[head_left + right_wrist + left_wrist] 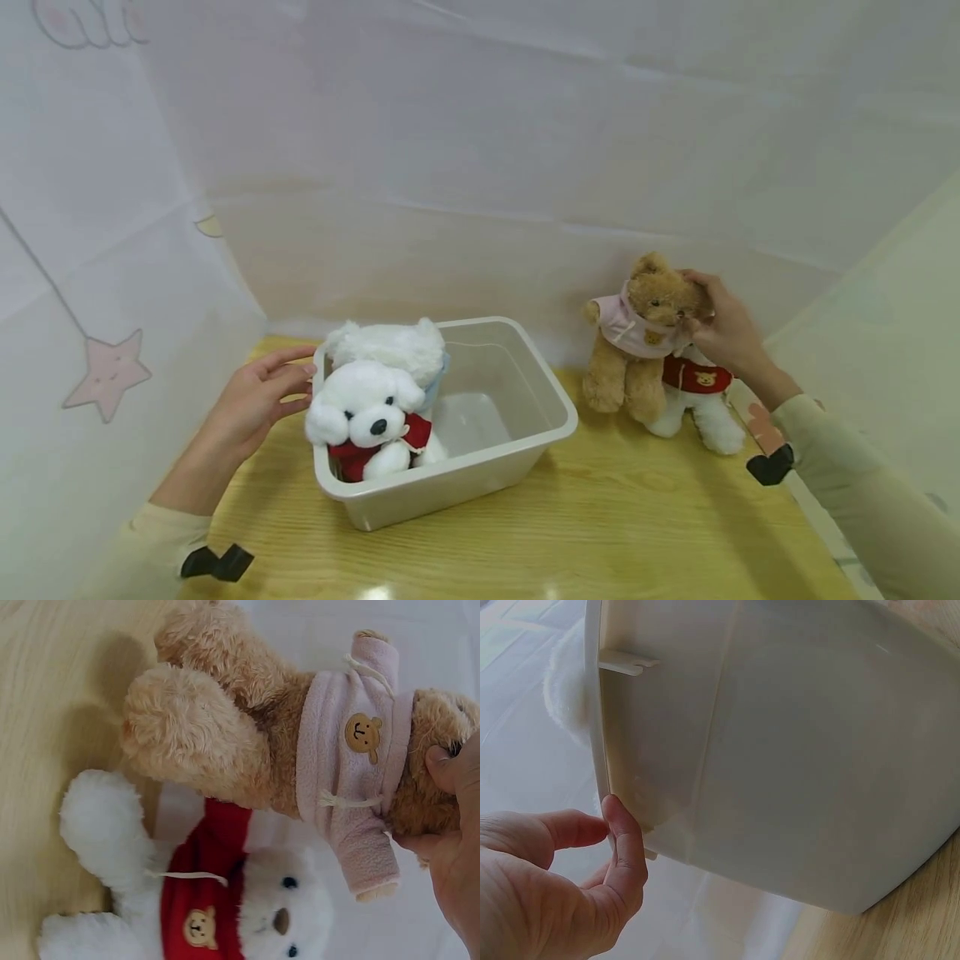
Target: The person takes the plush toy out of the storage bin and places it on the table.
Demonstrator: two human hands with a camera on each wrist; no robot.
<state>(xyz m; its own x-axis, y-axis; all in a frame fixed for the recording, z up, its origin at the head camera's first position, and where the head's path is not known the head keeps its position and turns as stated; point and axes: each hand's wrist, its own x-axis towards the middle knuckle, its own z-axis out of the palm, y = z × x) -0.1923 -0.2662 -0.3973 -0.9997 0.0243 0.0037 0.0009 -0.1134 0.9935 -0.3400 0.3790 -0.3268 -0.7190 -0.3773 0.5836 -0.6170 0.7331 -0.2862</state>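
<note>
A brown teddy bear [626,367] in a pale pink hoodie is held by the head in my right hand [723,329]. In the right wrist view, the thumb and a finger press into its face, and its legs [202,727] hang above the table. My left hand [255,404] pinches the left rim of a light grey plastic bin [465,475], seen from outside in the left wrist view. Inside the bin's left end lie a white plush dog [367,408] in red and another white plush toy [397,346] with something light blue on it.
Behind the teddy bear, a white plush bear [708,412] in a red sweater sits against the cloth backdrop. The bin's right half shows its bare floor [472,421]. Patterned cloth walls [480,167] enclose the wooden table [585,525].
</note>
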